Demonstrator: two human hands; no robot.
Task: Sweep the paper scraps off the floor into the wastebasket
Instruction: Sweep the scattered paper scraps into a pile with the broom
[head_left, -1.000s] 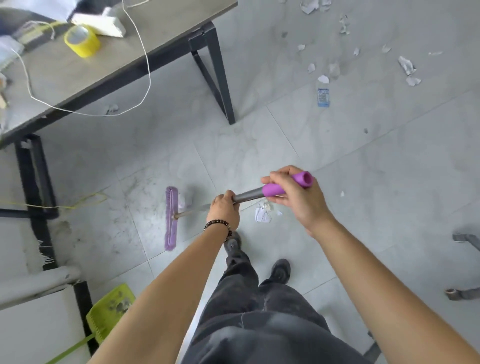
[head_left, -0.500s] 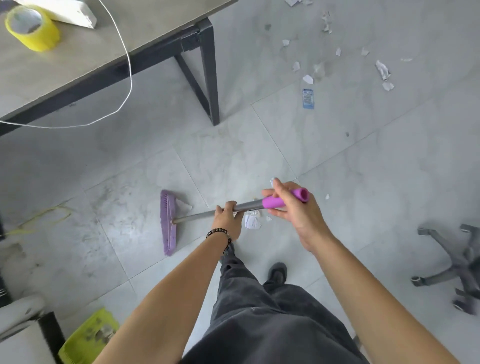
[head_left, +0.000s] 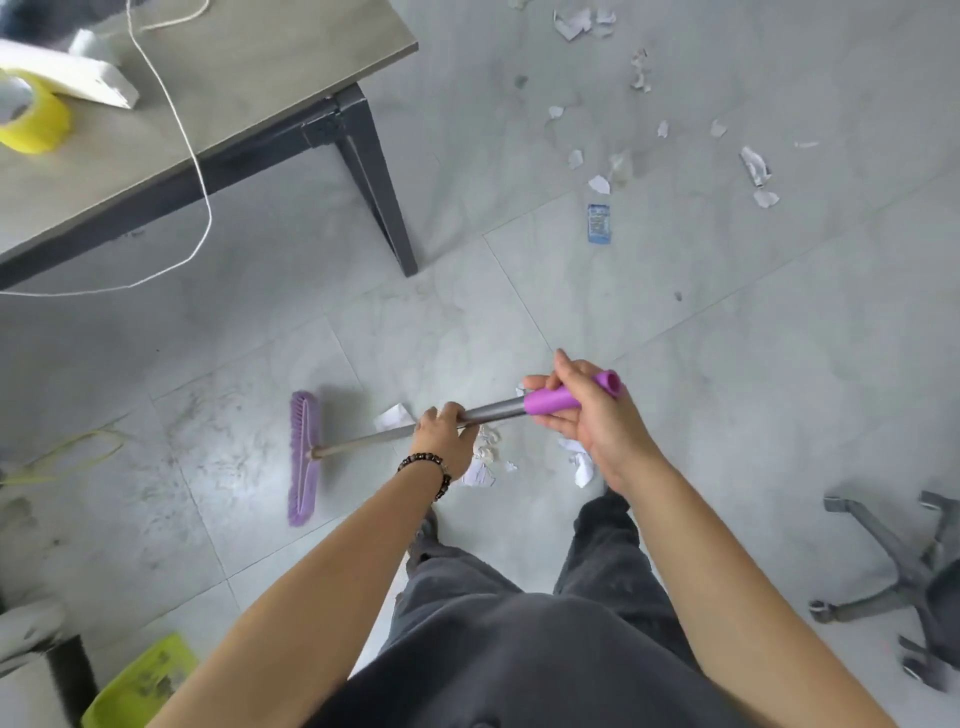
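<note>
Stage: early | left hand (head_left: 441, 439), right hand (head_left: 589, 423): fingers (head_left: 448, 414) clamped on purple-bristled, grey-shafted broom (head_left: 493, 410) | white torn paper scraps (head_left: 480, 470) heaped by feet | further scraps (head_left: 756, 169) unswept beyond (wastebasket not visible)

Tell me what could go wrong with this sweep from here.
The near scraps lie under the broom handle by the person's feet, apart from the broom head; a step may scatter them. The far scraps sit past the table leg, which the broom may catch.
</note>
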